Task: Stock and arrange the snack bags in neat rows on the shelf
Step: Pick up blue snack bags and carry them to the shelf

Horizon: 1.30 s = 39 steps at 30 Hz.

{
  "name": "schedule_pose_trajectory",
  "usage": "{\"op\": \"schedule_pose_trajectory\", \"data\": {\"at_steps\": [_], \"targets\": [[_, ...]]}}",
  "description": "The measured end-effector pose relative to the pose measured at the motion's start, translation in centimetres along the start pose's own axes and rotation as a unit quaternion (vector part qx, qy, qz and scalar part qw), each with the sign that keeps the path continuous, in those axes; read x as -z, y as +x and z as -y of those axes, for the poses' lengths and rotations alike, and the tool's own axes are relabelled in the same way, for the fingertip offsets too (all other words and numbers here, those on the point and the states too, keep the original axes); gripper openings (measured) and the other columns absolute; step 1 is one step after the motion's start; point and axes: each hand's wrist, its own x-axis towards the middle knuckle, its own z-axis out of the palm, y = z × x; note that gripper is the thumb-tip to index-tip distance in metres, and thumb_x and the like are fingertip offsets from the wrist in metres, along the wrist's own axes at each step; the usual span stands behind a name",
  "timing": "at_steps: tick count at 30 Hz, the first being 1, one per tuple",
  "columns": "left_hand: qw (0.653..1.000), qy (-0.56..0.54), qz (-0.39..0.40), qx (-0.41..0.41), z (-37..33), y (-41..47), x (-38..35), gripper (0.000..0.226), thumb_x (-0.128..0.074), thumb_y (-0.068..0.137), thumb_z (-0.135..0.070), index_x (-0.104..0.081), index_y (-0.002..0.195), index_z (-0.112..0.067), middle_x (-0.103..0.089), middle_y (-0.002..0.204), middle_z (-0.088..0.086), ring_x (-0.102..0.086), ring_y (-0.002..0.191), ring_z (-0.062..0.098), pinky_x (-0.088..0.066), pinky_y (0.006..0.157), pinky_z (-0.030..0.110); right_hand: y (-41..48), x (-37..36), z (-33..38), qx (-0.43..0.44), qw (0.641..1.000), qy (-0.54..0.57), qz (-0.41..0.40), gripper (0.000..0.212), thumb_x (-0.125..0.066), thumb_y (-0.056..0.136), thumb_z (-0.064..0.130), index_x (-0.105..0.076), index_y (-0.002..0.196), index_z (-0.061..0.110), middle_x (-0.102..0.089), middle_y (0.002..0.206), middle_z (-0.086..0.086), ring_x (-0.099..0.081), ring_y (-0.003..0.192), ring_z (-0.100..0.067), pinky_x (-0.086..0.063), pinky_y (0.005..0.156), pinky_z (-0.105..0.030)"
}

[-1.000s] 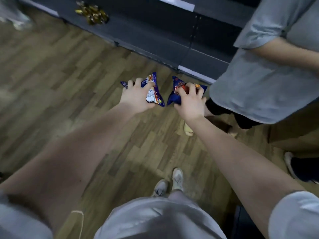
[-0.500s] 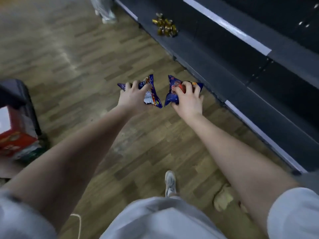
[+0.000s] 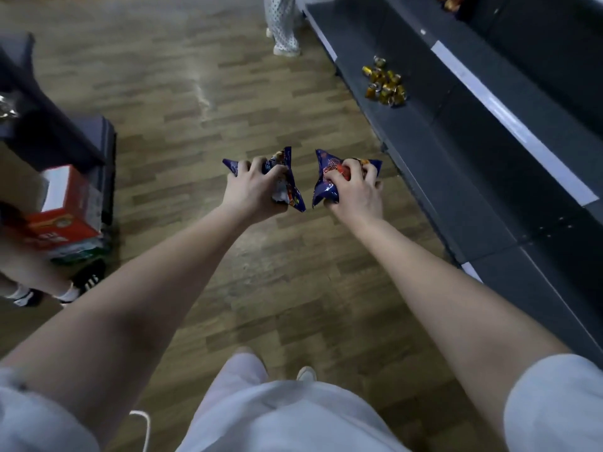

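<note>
Far left: red-and-white carton (image 3: 67, 210) low on a dark rack.

Left arm extended forward and bare, with the left hand (image 3: 253, 190) back-up over the wood floor (image 3: 169, 102). Its fingers (image 3: 244, 165) are curled round a blue snack bag (image 3: 292, 192), crumpling it. Bag glossy, with a red and white print. The exposed edge runs roughly near-to-far, one corner pointing away from the person.

Right arm likewise extended. The right hand (image 3: 357, 195) is back-up, fingers (image 3: 349, 167) clenched over a second blue snack bag (image 3: 324, 190) with a red-orange print. Its inner edge also runs near-to-far, and a further corner sticks out to the right.

Bags are just beside each other in mid-air, apart, and near the edge of the dark shelf (image 3: 456, 177).

On the shelf, farther off: a cluster of gold-wrapped items (image 3: 385, 82).
</note>
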Motion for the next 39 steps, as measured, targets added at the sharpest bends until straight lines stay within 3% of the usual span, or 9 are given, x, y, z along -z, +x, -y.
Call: {"op": "schedule_pose_trajectory", "data": {"at_steps": [9, 25, 34, 39], "targets": [[0.999, 0.016, -0.010, 0.030, 8.1, 7.3, 0.6, 0.077, -0.071, 0.069, -0.047, -0.040, 0.137, -0.029, -0.038, 0.137, 0.013, -0.035, 0.123, 0.039, -0.039, 0.089, 0.051, 11.3, -1.3, 5.1, 0.057, 0.998, -0.009, -0.012, 0.055, -0.069, 0.082, 0.037, -0.048, 0.132, 0.028, -0.033, 0.144, -0.007, -0.025, 0.132, -0.039, -0.037, 0.099, -0.056], [0.998, 0.059, -0.029, 0.023, 22.8, 26.5, 4.4, 0.075, -0.069, 0.066, -0.047, -0.042, 0.135, -0.032, -0.041, 0.135, 0.011, -0.036, 0.122, 0.037, -0.039, 0.088, 0.047, 34.3, -2.4, 14.9, 0.035, 0.997, 0.053, -0.051, 0.049, -0.068, 0.081, 0.034, -0.052, 0.127, 0.030, -0.035, 0.141, -0.005, -0.029, 0.127, -0.036, -0.039, 0.093, -0.047], [0.997, 0.052, -0.018, 0.049, 21.9, 37.7, 3.6, 0.078, -0.070, 0.067, -0.049, -0.039, 0.136, -0.031, -0.039, 0.136, 0.011, -0.035, 0.124, 0.036, -0.039, 0.088, 0.046, 45.2, -2.4, 8.6, 0.049, 0.998, 0.025, -0.028, 0.051, -0.069, 0.081, 0.035, -0.051, 0.128, 0.029, -0.033, 0.143, -0.007, -0.027, 0.129, -0.038, -0.038, 0.097, -0.051], [0.997, 0.028, -0.015, 0.072, 17.9, 45.2, 3.8, 0.076, -0.069, 0.069, -0.048, -0.039, 0.136, -0.031, -0.037, 0.138, 0.010, -0.033, 0.125, 0.036, -0.038, 0.090, 0.047, 52.1, -0.6, 3.4, 0.081, 0.996, 0.016, -0.038, 0.051, -0.069, 0.081, 0.035, -0.051, 0.128, 0.029, -0.033, 0.143, -0.007, -0.027, 0.129, -0.038, -0.037, 0.097, -0.051]]}}
